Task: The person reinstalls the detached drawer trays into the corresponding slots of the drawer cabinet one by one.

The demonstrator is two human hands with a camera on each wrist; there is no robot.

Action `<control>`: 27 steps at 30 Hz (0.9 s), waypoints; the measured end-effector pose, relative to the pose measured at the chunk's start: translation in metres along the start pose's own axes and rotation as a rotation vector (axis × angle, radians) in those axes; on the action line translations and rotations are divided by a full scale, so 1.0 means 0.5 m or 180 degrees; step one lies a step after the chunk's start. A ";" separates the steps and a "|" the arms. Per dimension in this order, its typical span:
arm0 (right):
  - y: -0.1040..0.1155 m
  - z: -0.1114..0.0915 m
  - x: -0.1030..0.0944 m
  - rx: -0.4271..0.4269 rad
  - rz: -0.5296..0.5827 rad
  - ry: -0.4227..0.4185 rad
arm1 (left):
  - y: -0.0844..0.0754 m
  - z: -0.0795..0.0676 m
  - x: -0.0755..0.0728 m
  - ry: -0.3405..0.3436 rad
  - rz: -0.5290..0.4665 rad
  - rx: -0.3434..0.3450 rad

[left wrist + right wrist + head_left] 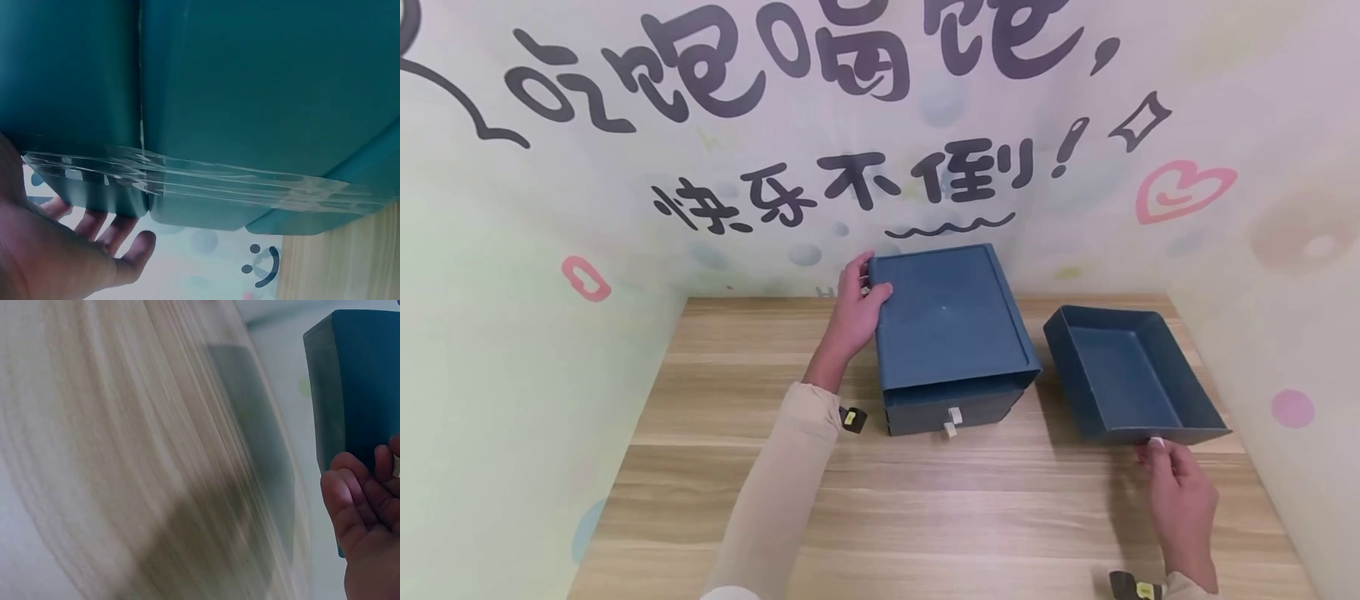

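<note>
A blue drawer cabinet (951, 317) stands near the back wall, with an opening under its top and closed drawers below that bear small white pulls (955, 415). My left hand (856, 308) grips its far left edge, thumb over the top and fingers behind. In the left wrist view, clear tape (231, 181) runs across the cabinet side (262, 81). To the right, my right hand (1183, 496) pinches the white pull at the front of a blue drawer (1123, 358) that is out of the cabinet. The right wrist view shows this drawer (369, 381) raised over the table, its shadow below.
The wood-grain table (925, 517) meets a printed back wall (820, 200) with dark lettering. Side walls (512, 375) close in on the left and right, the right one near the loose drawer. A black strap device sits on each wrist.
</note>
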State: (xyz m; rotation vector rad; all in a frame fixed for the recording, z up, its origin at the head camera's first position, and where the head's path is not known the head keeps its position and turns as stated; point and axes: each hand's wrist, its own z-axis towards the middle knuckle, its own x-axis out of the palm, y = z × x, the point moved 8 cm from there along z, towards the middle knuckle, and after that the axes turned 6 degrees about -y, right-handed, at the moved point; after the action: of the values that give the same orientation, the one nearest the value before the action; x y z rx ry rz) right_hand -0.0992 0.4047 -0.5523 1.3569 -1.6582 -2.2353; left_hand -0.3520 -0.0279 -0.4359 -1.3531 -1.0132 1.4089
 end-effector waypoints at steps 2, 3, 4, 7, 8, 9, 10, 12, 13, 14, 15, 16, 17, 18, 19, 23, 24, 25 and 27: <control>0.004 0.000 -0.001 -0.0052 0.0033 -0.0027 | 0.000 -0.005 -0.006 -0.0054 -0.0009 -0.0025; 0.006 0.000 -0.002 -0.0078 0.0056 -0.0042 | 0.001 -0.008 -0.009 -0.0079 -0.0004 -0.0049; 0.007 0.000 -0.002 -0.0104 0.0066 -0.0051 | 0.002 -0.011 -0.012 -0.0106 -0.0004 -0.0075; 0.013 0.001 -0.002 -0.0197 0.0097 -0.0056 | 0.005 -0.020 -0.021 -0.0201 0.0023 -0.0149; 0.015 0.002 -0.001 -0.0215 0.0107 -0.0049 | 0.006 -0.024 -0.024 -0.0239 0.0019 -0.0169; 0.017 0.002 -0.001 -0.0242 0.0114 -0.0045 | 0.007 -0.027 -0.027 -0.0279 0.0016 -0.0195; 0.020 0.002 -0.001 -0.0272 0.0125 -0.0040 | 0.007 -0.030 -0.031 -0.0328 0.0016 -0.0212; 0.023 0.002 -0.001 -0.0326 0.0163 -0.0031 | 0.008 -0.036 -0.036 -0.0420 0.0019 -0.0226; 0.026 0.002 -0.002 -0.0338 0.0180 -0.0022 | 0.007 -0.039 -0.040 -0.0464 0.0006 -0.0214; 0.028 0.003 -0.003 -0.0343 0.0193 -0.0013 | 0.007 -0.042 -0.043 -0.0498 -0.0007 -0.0211; 0.031 0.003 -0.003 -0.0356 0.0211 -0.0009 | 0.007 -0.045 -0.046 -0.0531 -0.0004 -0.0203; 0.033 0.002 -0.005 -0.0367 0.0234 -0.0008 | 0.006 -0.048 -0.049 -0.0573 0.0005 -0.0186; 0.035 0.002 -0.006 -0.0365 0.0242 -0.0003 | 0.007 -0.051 -0.052 -0.0610 0.0020 -0.0177; 0.038 0.002 -0.007 -0.0365 0.0254 -0.0008 | 0.007 -0.055 -0.055 -0.0648 0.0049 -0.0171; 0.040 0.001 -0.009 -0.0362 0.0260 -0.0011 | 0.007 -0.059 -0.059 -0.0695 0.0093 -0.0176; 0.050 -0.005 -0.015 -0.0425 0.0380 -0.0047 | 0.010 -0.075 -0.073 -0.0939 0.0325 -0.0241; 0.053 -0.006 -0.017 -0.0443 0.0396 -0.0057 | 0.009 -0.079 -0.077 -0.1008 0.0378 -0.0253; 0.056 -0.007 -0.018 -0.0459 0.0413 -0.0066 | 0.009 -0.082 -0.079 -0.1073 0.0412 -0.0260; 0.061 -0.008 -0.021 -0.0486 0.0408 -0.0087 | 0.007 -0.089 -0.083 -0.1187 0.0475 -0.0270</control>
State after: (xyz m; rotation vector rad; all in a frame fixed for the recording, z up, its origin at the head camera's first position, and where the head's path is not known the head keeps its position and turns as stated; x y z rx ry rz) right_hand -0.1034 0.3940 -0.5216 1.1566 -1.5005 -2.2636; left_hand -0.3084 -0.0703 -0.4316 -1.2737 -1.2440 1.7935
